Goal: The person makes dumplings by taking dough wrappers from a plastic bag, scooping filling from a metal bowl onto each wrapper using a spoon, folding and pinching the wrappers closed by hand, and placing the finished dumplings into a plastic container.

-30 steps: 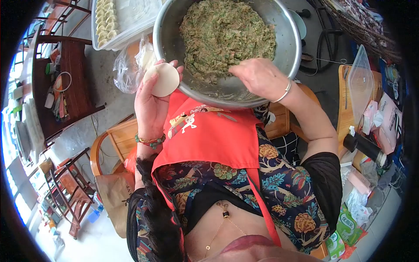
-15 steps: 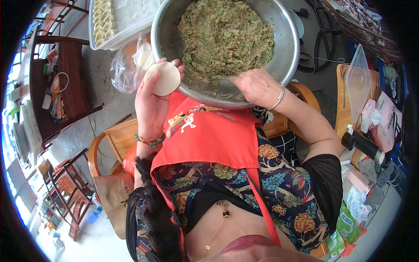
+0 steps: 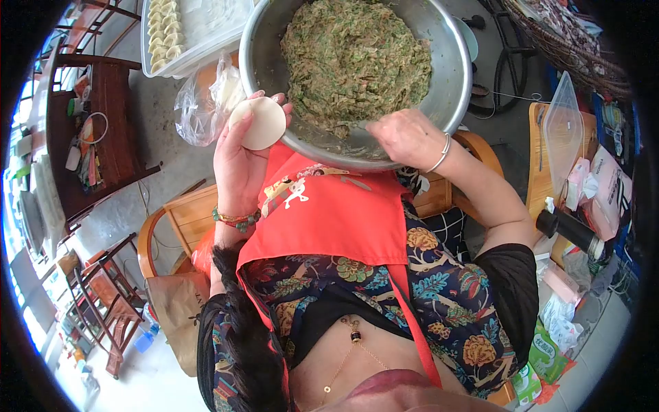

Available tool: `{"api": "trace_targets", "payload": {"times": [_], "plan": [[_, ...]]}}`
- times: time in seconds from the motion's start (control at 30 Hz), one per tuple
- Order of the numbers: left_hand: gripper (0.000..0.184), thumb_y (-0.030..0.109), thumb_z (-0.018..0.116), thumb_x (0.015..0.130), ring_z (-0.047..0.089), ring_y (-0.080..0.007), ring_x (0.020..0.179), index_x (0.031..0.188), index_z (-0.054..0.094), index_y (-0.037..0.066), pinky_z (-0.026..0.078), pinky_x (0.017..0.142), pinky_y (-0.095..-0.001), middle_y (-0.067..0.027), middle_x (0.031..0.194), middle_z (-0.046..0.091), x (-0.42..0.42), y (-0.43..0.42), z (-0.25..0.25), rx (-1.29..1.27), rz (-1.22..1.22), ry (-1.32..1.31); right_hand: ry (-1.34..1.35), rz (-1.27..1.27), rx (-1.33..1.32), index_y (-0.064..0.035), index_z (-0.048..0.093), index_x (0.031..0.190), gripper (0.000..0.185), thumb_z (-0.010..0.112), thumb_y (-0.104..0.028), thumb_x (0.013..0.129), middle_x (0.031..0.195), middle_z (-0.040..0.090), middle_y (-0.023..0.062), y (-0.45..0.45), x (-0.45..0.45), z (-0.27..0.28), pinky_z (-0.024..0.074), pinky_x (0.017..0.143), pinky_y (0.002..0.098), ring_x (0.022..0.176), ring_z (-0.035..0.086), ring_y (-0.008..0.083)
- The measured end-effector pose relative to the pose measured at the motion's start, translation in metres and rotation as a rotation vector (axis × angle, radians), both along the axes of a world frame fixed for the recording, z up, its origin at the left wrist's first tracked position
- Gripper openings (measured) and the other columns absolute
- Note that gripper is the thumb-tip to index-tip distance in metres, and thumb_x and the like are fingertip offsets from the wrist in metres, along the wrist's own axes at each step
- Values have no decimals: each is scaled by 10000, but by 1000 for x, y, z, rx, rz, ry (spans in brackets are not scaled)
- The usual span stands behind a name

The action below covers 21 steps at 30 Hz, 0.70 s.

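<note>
A round, pale dough wrapper (image 3: 263,124) lies in my left hand (image 3: 237,161), held between the thumb and the fingers beside the bowl's near left rim. The large metal bowl (image 3: 449,82) holds a mound of green-flecked minced filling (image 3: 353,58). Over the bowl's near right part, my right hand (image 3: 408,139) is closed with its fingers pinched together. A thin end of something shows at its fingertips near the filling's lower edge, too small to name.
A clear plastic tray (image 3: 213,34) with rows of dumplings stands at the upper left, above a crumpled plastic bag (image 3: 195,113). To the right are a transparent lid (image 3: 564,127), a black bottle (image 3: 570,230) and tissue packs. A dark wooden table (image 3: 113,130) is at the left.
My right hand has moved slightly down and right, from the filling's edge toward the bowl's near rim. My left hand still holds the wrapper in nearly the same place.
</note>
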<state>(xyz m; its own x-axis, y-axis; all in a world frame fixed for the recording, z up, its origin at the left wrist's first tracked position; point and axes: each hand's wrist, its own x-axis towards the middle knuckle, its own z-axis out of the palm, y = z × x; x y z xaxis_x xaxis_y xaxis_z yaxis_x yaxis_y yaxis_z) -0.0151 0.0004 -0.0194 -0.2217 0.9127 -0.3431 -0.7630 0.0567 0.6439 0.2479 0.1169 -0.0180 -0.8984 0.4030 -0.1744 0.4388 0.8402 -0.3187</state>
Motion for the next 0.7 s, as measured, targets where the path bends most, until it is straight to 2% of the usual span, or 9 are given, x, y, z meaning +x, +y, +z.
{"api": "trace_targets", "payload": {"times": [0.03, 0.17, 0.23, 0.37, 0.57, 0.67, 0.7], "plan": [[447, 136, 492, 960, 540, -411, 1210, 1342, 401, -78, 474, 1032, -444, -314, 1330, 488, 0, 0, 0, -2, -5, 3, 52, -34, -5, -9, 618, 705, 79, 573, -73, 720, 664, 637, 203, 1, 0, 0, 536, 602, 460, 670, 665, 366], [445, 134, 487, 963, 539, -412, 1211, 1345, 398, -77, 473, 1034, -444, -314, 1330, 487, 1, 0, -1, -1, -5, -22, 22, -106, 40, -17, 629, 710, 91, 572, -83, 735, 659, 636, 206, 1, 0, -1, 536, 602, 469, 660, 664, 371], [439, 132, 481, 966, 537, -412, 1214, 1343, 397, -76, 472, 1036, -446, -315, 1331, 486, 2, 0, 0, -8, -1, -17, -71, -53, -28, -7, 625, 842, 117, 532, -74, 819, 673, 632, 188, -1, 1, -9, 517, 595, 467, 654, 648, 365], [433, 130, 478, 968, 535, -414, 1215, 1340, 398, -77, 473, 1035, -447, -316, 1331, 485, 0, -1, 2, -4, 4, 4, -57, -43, -77, -5, 624, 828, 120, 529, -78, 835, 682, 629, 200, -4, -1, 4, 514, 605, 475, 666, 649, 369], [426, 125, 473, 970, 533, -417, 1216, 1339, 401, -75, 467, 1040, -450, -312, 1331, 487, 1, 0, 2, 6, 4, 0, 1, -76, -279, 6, 689, 939, 192, 565, -116, 857, 769, 649, 228, -1, 4, 15, 520, 655, 455, 717, 643, 392], [425, 122, 472, 970, 532, -415, 1219, 1341, 401, -74, 460, 1047, -451, -313, 1336, 484, 1, 0, 2, 18, 10, -10, 94, -104, -421, 9, 692, 1026, 233, 583, -141, 886, 812, 674, 207, 1, 8, 18, 522, 658, 417, 700, 667, 353], [426, 119, 473, 970, 527, -416, 1225, 1340, 400, -78, 459, 1048, -453, -314, 1338, 482, 1, 1, 2, 11, 18, -3, 161, -153, -555, 8, 691, 1050, 237, 585, -150, 907, 815, 697, 159, 2, 10, 16, 514, 639, 386, 678, 666, 289]]}}
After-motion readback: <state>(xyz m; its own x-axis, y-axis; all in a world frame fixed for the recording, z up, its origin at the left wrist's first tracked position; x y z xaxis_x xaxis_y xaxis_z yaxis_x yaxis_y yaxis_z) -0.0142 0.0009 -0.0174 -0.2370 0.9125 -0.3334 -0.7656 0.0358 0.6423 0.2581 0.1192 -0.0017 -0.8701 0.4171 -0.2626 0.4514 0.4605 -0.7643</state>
